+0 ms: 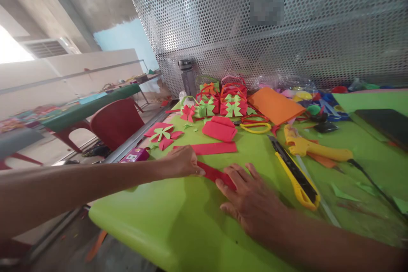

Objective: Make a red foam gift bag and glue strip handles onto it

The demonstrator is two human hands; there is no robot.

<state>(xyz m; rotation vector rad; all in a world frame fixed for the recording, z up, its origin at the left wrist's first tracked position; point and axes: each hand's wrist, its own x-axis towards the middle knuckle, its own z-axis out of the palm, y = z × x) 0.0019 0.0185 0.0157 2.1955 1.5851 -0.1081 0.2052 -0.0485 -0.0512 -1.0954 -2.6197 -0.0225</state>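
Note:
A narrow red paper strip (pixel 212 173) lies on the green tabletop between my hands. My left hand (pixel 183 162) is closed on its left end, thumb pressed near the edge. Flat over the right end rests my right hand (pixel 247 195), its fingers spread and touching the strip. Just beyond is another red strip (pixel 216 148), with a folded red paper piece (pixel 219 128) behind it. Red and green paper bow shapes (pixel 162 134) lie to the left of that piece.
A yellow utility knife (pixel 296 174) and a yellow glue gun (pixel 315 146) with its cord lie at right. Scissors (pixel 255 125), small paper bags (pixel 234 104), an orange sheet (pixel 276 104) and a bottle (pixel 187 78) stand or lie farther back, before a perforated metal panel (pixel 223 21).

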